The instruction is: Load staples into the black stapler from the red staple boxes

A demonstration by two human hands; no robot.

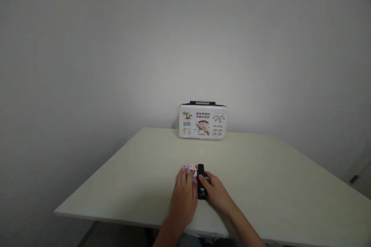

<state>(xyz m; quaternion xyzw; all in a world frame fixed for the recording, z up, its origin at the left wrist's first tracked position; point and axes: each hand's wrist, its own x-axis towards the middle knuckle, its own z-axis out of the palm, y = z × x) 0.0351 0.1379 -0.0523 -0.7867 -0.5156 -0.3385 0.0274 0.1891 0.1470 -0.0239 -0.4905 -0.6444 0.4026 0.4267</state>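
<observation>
**Hands on a small pack at the near edge of a pale table**

Hands meet close to the near edge of the table (261, 170), about midway along it. The left hand (183, 197) lies flat, palm down, fingers stretched forward and slightly spread, pressing on a small white and red printed pack (189, 168) whose far end shows beyond the fingertips. The right hand (218, 194) is curled loosely around a slim black device (201, 185), thumb and forefinger against its side; the device lies lengthwise, pointing away from the person, and touches the pack's right side. Whether the right hand truly grips it or only rests against it cannot be told at this size.

At the far edge of the table, against the wall, a white carry case (203, 122) stands upright on its long side, with a dark handle on top and cartoon prints on its front: a palm tree, a figure, an aeroplane and the word TRAVEL. It is well apart from the hands.

The table top is matt, cream-coloured and rectangular, its far left corner close to the wall. The wall (116, 46) is plain grey-white. At the right edge of the view, a strip of floor and a small red and black object (354, 179) show, too blurred to name.
</observation>
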